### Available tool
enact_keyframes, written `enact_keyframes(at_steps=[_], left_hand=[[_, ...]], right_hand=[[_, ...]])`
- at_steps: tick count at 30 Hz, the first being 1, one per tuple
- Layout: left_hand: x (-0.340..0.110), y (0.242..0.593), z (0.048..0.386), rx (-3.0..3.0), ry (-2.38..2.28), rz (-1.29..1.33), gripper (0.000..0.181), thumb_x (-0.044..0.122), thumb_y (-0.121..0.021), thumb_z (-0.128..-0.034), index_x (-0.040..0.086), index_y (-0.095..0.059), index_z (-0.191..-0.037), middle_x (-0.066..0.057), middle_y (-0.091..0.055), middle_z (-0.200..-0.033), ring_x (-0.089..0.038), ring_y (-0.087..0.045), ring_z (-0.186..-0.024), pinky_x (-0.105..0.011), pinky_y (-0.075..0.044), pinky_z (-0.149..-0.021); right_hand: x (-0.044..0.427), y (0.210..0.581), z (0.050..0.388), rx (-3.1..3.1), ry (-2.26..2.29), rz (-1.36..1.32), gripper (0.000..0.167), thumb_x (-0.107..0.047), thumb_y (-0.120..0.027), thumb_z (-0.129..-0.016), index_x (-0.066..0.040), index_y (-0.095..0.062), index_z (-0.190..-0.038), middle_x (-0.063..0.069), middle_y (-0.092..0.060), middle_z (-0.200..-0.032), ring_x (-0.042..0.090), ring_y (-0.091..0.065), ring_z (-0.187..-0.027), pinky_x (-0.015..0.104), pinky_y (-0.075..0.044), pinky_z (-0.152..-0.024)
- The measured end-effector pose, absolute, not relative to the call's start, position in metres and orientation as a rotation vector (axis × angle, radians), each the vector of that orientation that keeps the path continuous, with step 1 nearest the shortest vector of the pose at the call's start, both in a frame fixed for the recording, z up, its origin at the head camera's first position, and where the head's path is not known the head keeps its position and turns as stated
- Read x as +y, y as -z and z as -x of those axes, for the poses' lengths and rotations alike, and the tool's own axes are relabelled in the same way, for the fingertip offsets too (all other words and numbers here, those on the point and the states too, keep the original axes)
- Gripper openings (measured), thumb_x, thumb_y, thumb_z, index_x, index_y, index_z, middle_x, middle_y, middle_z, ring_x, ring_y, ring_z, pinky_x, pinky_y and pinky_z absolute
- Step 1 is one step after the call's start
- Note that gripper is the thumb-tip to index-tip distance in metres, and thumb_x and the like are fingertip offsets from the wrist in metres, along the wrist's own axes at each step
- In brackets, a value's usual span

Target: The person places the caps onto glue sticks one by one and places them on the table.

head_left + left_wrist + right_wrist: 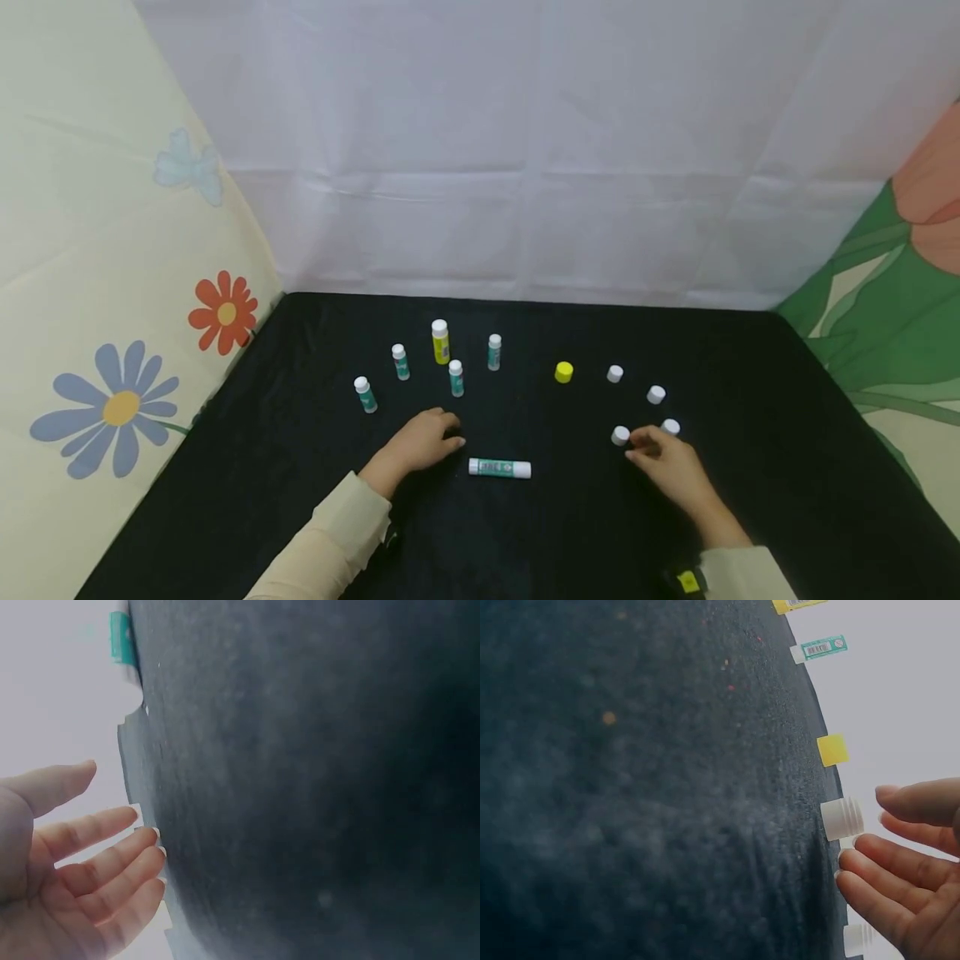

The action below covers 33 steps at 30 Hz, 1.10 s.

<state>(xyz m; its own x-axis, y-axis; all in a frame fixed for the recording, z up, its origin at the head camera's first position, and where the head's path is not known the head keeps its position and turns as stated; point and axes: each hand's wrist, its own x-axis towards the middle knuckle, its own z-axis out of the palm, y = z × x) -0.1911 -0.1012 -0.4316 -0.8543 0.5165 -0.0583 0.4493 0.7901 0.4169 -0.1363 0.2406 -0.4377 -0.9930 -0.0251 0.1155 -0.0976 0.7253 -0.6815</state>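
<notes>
My left hand (420, 442) hovers low over the black tabletop, its fingers loosely extended and holding nothing, as the left wrist view also shows. To its right a green-and-white glue stick (499, 468) lies on its side. My right hand (669, 467) is beside a white cap (620, 436), thumb and fingers apart. In the right wrist view, a ridged white cap (842, 819) stands just beyond the fingertips, with a gap visible at the thumb; whether any finger touches it I cannot tell. Another white cap (671, 427) sits right behind this hand.
Several small green-labelled glue sticks (365, 395) stand at the back left around a taller yellow one (440, 342). A yellow cap (564, 372) and further white caps (656, 394) form an arc at the right. A white cloth wall (525, 233) rises behind the table.
</notes>
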Motion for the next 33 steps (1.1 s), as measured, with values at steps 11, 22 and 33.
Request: enact_keyframes(at_steps=[11,22,33], left_hand=[[-0.105,0.429,0.202,2.795,-0.668,-0.697,0.026,0.023,-0.057,-0.0831,0.003,-0.060,-0.099,-0.005,-0.054,-0.085,-0.016,-0.050,-0.075,-0.034,-0.042,-0.069],[-0.106,0.430,0.212,2.818,-0.671,-0.632,0.027,0.023,-0.058,-0.0824,0.003,-0.059,-0.100,-0.008,-0.055,-0.088,-0.019,-0.051,-0.078,-0.036,-0.042,-0.072],[-0.101,0.429,0.223,2.859,-0.744,-0.499,0.033,0.025,-0.058,-0.0821,0.001,-0.056,-0.105,-0.009,-0.053,-0.089,-0.020,-0.050,-0.078,-0.036,-0.042,-0.072]], right_hand=[[0.241,0.437,0.144,-2.800,-1.094,-0.149,0.018,0.000,-0.062,-0.074,0.005,-0.056,-0.091,0.017,-0.060,-0.083,0.030,-0.058,-0.076,0.040,-0.046,-0.066],[0.236,0.441,0.147,-2.800,-1.099,-0.142,0.018,0.002,-0.063,-0.074,0.005,-0.056,-0.090,0.017,-0.059,-0.084,0.030,-0.058,-0.075,0.038,-0.046,-0.065],[0.234,0.442,0.153,-2.787,-1.074,-0.210,0.017,0.003,-0.062,-0.072,0.006,-0.055,-0.088,0.016,-0.058,-0.082,0.029,-0.058,-0.073,0.038,-0.046,-0.064]])
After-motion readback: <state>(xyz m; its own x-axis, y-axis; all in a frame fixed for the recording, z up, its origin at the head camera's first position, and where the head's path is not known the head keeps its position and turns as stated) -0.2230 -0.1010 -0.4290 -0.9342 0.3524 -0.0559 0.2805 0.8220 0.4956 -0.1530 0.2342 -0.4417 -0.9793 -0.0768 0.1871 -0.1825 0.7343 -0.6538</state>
